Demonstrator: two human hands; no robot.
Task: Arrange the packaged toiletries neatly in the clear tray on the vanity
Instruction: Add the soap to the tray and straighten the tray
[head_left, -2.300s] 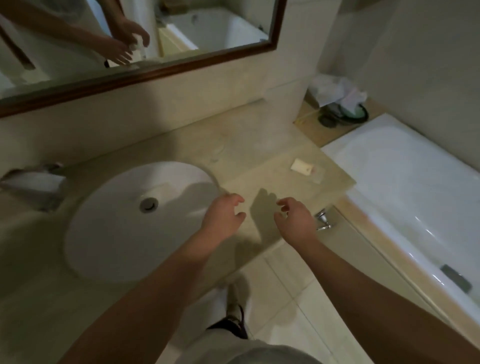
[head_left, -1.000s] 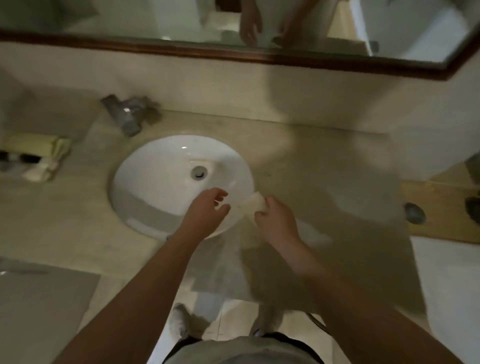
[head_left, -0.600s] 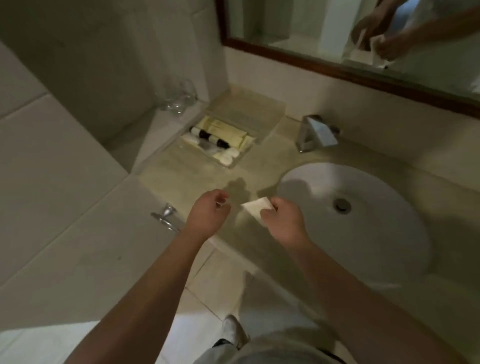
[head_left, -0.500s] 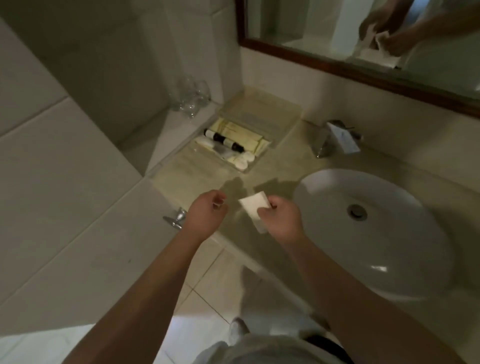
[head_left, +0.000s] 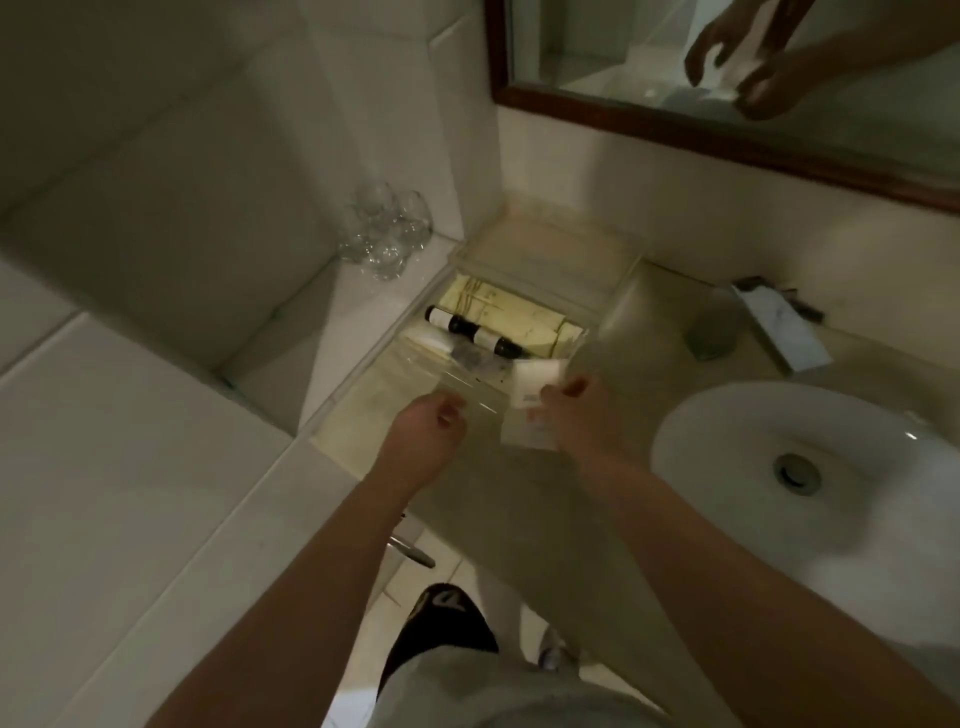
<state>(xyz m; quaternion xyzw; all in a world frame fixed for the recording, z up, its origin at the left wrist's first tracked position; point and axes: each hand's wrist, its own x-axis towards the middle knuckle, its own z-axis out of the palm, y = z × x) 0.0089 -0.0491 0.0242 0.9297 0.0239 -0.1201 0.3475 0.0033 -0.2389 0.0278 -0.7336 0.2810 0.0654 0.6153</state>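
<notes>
Clear tray (head_left: 613, 291) already holds bottles (head_left: 470, 332) and packets. Right hand (head_left: 576, 415) pinches a white sachet (head_left: 537, 382) at its 5 o'clock edge, unplaced; left hand (head_left: 423, 434) loosely curled, empty.

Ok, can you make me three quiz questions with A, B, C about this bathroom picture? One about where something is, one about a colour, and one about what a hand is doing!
1. Where is the clear tray?
A. left of the sink
B. inside the sink
C. on the floor

2. What colour is the mirror frame?
A. white
B. dark reddish brown
C. blue

3. What is the right hand doing?
A. turning the tap
B. hanging empty
C. holding a small white packet

Answers: 1 A, the tray sits on the counter in the corner left of the basin. 2 B, the wooden edge looks dark reddish brown. 3 C, its fingers pinch the packet near the tray.
</notes>
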